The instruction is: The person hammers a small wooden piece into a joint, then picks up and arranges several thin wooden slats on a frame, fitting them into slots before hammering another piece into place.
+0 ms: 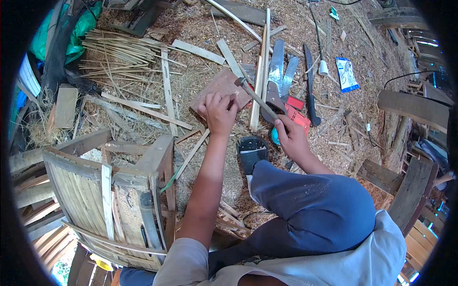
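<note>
My right hand (293,139) is wrapped round the wooden handle of a hammer (260,101). The hammer's head is up and to the left, over the right side of a reddish-brown wooden board (212,91) on the ground. My left hand (220,112) rests at the board's near edge with its fingers curled together. Whatever is between those fingers, if anything, is too small to make out. Just right of the board lie long thin wood strips (261,71), and beyond them a handsaw (275,66).
A machete (309,81) lies right of the saw, near a red package (296,114) and a blue-and-white packet (347,75). Bundled thin sticks (124,50) lie at upper left. A slatted wooden frame (90,190) stands at my left. Wood shavings cover the ground.
</note>
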Demonstrator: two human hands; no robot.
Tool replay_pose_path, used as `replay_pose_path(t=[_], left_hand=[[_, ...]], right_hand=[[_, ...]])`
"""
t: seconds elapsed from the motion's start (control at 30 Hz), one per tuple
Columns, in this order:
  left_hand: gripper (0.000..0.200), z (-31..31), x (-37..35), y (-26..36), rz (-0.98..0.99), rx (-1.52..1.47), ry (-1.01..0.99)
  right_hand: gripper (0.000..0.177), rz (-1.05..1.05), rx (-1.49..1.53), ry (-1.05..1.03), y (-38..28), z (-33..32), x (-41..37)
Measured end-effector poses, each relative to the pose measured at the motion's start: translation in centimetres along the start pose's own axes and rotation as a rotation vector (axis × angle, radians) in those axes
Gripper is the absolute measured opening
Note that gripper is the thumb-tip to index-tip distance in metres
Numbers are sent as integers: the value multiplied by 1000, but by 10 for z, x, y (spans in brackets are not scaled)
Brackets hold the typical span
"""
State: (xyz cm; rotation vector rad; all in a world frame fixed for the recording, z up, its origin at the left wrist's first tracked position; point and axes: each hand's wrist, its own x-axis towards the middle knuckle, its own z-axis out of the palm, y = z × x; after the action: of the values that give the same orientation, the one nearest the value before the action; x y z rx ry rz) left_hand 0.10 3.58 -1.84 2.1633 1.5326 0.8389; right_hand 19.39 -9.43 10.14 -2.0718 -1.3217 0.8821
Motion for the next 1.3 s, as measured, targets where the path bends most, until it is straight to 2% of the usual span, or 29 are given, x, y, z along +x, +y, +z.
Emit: replay_pose_path(t=[0.1, 0.2, 0.3, 0.4, 0.5, 0.7, 0.8, 1.0, 1.1, 1.3], left_hand=[[13, 0, 1, 1, 2, -10, 21], [13, -1, 2, 0, 9, -10, 27], [13, -1, 2, 0, 25, -19, 46], [13, -1, 1, 1, 10, -22, 38], [14, -2, 2, 2, 18, -33, 56], [14, 0, 1, 2, 9, -34, 55], [15, -2, 2, 1, -9, -31, 4], [14, 0, 1, 2, 15, -5, 46], [13, -1, 2, 2, 5, -29, 36], [12, -2, 2, 3, 18, -15, 47]], right_hand=[[24, -91, -22, 46, -2, 2, -1], [25, 80, -137, -107, 5, 1, 5], [26, 72, -12, -50, -6, -3, 2], [27, -69, 23, 34, -3, 0, -2], [26, 106, -103, -100, 3, 1, 4], [27, -68, -1, 16, -6, -2, 0], [27, 94, -123, -133, 6, 1, 4], [29, -57, 36, 54, -2, 2, -3], [28, 124, -88, -103, 6, 0, 3], [29, -31, -84, 8, 6, 2, -1]])
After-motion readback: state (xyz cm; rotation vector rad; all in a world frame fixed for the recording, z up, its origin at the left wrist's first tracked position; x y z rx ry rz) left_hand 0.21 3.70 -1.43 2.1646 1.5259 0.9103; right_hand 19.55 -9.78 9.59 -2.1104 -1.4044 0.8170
